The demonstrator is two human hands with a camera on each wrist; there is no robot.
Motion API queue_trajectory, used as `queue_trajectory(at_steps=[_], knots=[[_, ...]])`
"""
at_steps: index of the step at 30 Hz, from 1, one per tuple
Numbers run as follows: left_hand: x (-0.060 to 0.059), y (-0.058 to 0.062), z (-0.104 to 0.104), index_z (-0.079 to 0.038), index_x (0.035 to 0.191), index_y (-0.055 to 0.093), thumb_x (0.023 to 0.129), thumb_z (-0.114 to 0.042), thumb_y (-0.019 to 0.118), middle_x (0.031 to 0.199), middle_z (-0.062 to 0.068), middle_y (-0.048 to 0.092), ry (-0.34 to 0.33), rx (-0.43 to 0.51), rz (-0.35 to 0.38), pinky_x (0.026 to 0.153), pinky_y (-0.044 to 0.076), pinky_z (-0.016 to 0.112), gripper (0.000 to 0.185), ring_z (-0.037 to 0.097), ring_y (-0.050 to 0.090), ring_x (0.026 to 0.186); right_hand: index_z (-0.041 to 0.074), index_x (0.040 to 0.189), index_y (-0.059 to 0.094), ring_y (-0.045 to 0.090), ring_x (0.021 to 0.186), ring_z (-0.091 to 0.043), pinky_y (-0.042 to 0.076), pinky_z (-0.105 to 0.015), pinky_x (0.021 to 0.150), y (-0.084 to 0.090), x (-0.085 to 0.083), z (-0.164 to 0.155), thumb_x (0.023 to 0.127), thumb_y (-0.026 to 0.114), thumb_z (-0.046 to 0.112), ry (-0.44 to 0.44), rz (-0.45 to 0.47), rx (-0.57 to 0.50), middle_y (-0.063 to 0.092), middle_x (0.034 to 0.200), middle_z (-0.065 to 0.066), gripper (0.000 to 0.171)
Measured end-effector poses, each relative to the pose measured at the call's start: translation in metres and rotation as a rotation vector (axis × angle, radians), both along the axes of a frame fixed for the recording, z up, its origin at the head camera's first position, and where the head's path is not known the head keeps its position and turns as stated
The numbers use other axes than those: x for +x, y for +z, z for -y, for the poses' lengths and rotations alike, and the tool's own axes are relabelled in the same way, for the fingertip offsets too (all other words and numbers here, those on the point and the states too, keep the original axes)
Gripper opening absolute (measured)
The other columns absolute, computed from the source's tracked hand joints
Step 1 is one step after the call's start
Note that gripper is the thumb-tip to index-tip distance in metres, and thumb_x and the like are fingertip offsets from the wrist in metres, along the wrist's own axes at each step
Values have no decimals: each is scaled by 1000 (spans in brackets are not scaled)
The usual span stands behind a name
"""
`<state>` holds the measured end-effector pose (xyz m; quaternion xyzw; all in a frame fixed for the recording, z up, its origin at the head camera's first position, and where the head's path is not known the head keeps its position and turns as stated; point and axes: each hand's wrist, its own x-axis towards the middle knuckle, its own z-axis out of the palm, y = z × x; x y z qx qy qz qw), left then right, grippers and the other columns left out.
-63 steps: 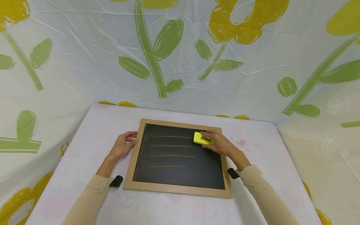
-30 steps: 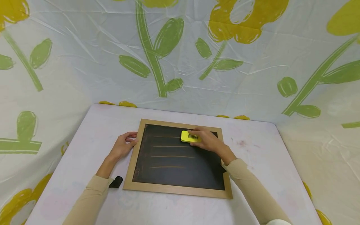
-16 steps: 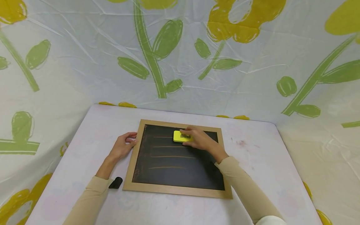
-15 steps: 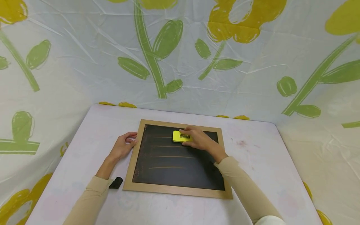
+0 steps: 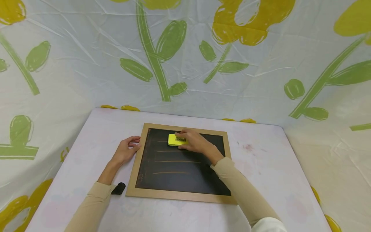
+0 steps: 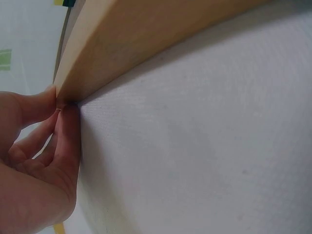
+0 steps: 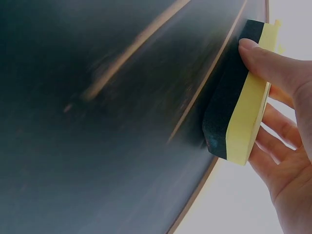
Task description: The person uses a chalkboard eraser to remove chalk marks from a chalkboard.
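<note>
A framed chalkboard [image 5: 176, 183] lies on the white table, with several thin orange-brown chalk lines across its black face. My right hand [image 5: 195, 141] grips a yellow board eraser [image 5: 174, 140] between thumb and fingers. The eraser's dark felt side [image 7: 226, 102] faces the board, over the top chalk line [image 5: 162, 141]; only that line's left end shows beyond it. At the board's left edge, my left hand [image 5: 125, 150] holds the wooden frame [image 6: 105, 53], thumb at its upper edge and fingertips low beside the table surface.
The table [image 5: 275, 180] extends around the board on all sides. Behind it hangs a white cloth [image 5: 101, 74] printed with yellow flowers and green leaves. A black wrist camera [image 5: 118, 188] sticks out from the left sleeve, close to the frame.
My right hand has slid the eraser leftward along the top chalk line, and the stretch of line to its right is gone. The left hand stays at the frame.
</note>
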<state>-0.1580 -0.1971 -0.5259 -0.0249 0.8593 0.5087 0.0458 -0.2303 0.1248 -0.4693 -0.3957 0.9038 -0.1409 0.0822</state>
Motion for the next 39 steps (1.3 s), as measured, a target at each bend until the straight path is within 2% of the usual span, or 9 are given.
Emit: queue_trajectory(at_steps=[9,21,26,39], knots=[[0,0,0,4,140,56,102,-10,64,129,24,63,2,12,4,80,48,27,42,35,62,109,6,145,59,59,101,-21,51,-37,92,-2,-4,16,91,81,31,18,-18,36,62,126,-15,63],[1,1,0,3,142,55,102,-12,64,130,24,63,-2,14,19,83,49,30,44,35,62,110,8,147,57,60,109,-23,50,-38,97,-1,-3,46,92,80,31,34,-3,55,62,130,-14,64],[2,0,-1,3,142,55,102,-12,64,131,23,62,2,11,32,83,48,31,44,34,61,111,8,147,57,60,111,-22,49,-37,99,-1,-2,57,92,79,32,46,-25,75,62,130,-13,64],[0,-2,1,4,141,55,102,-12,64,130,24,63,-4,13,2,85,48,34,43,35,62,110,9,147,56,57,102,-20,50,-35,92,0,-1,52,91,80,31,31,-29,83,62,125,-12,66]])
